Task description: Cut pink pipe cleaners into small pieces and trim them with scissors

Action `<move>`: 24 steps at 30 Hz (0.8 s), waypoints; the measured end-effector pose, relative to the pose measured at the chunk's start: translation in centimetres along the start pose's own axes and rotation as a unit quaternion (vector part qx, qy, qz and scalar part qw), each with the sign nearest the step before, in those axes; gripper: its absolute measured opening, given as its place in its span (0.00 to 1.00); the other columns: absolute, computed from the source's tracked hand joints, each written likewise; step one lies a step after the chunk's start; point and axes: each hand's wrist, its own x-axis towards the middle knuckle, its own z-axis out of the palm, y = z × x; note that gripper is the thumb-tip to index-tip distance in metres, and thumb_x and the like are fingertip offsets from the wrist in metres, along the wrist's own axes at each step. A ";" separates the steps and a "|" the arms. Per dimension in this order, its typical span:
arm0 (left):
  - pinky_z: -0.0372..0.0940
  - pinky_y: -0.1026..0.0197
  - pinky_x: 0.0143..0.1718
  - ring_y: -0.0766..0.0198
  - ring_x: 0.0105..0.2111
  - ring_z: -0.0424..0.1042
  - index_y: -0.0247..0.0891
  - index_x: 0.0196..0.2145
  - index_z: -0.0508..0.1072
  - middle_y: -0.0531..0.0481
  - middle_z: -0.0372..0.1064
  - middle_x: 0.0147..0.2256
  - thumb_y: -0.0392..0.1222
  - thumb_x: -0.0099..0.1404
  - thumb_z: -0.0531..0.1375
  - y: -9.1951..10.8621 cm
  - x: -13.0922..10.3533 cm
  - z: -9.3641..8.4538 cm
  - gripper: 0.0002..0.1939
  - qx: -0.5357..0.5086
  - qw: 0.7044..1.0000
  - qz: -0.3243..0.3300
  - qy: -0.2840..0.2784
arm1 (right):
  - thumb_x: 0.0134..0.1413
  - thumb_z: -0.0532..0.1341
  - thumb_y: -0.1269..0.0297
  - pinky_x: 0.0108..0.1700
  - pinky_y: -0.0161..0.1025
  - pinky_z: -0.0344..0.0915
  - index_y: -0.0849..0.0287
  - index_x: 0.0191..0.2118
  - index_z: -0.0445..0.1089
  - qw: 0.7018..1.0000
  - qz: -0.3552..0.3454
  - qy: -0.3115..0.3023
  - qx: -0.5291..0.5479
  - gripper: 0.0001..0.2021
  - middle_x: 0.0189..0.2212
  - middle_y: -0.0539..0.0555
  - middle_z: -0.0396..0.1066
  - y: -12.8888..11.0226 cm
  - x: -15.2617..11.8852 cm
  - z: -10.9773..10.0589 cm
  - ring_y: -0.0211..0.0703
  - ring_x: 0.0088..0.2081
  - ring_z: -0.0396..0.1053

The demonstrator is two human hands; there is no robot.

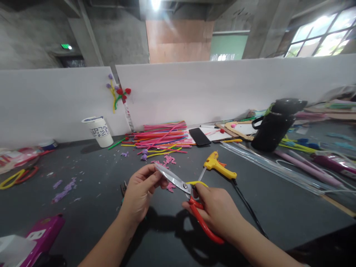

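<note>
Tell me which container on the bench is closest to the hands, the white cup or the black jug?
The white paper cup, printed with dark characters, by the left partition. It stands nearer the left hand than the black lidded jug does to either.

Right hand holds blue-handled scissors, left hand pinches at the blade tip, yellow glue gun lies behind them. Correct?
Not quite: the scissors have red handles, not blue, as the head view shows. The right hand holds them, the left hand pinches at the blade tip, and the glue gun lies behind.
</note>
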 end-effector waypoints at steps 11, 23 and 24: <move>0.59 0.71 0.22 0.74 0.19 0.65 0.34 0.25 0.70 0.55 0.67 0.20 0.34 0.52 0.60 0.2 0.2 -0.1 0.01 0.009 0.999 -0.036 0.015 | 0.46 0.54 0.54 0.20 0.32 0.44 0.57 0.22 0.58 0.996 0.068 -0.013 0.054 0.13 0.15 0.47 0.61 0.0 -0.1 -0.3 0.36 0.17 0.58; 0.58 0.69 0.21 0.72 0.17 0.64 0.32 0.25 0.68 0.52 0.65 0.20 0.36 0.53 0.58 -1.7 -0.8 1.2 0.03 0.045 0.967 -0.202 -0.148 | 0.44 0.55 0.63 0.17 0.28 0.50 0.59 0.25 0.60 0.858 0.165 -0.031 0.485 0.06 0.13 0.42 0.53 -1.5 1.6 -1.3 0.29 0.14 0.51; 0.58 0.69 0.20 0.73 0.17 0.63 0.32 0.25 0.68 0.52 0.65 0.20 0.36 0.53 0.58 -1.7 -0.8 1.2 0.03 0.049 0.967 -0.202 -0.149 | 0.44 0.56 0.63 0.16 0.27 0.50 0.59 0.25 0.60 0.851 0.166 -0.036 0.498 0.06 0.13 0.41 0.54 -1.6 1.6 -1.3 0.29 0.14 0.51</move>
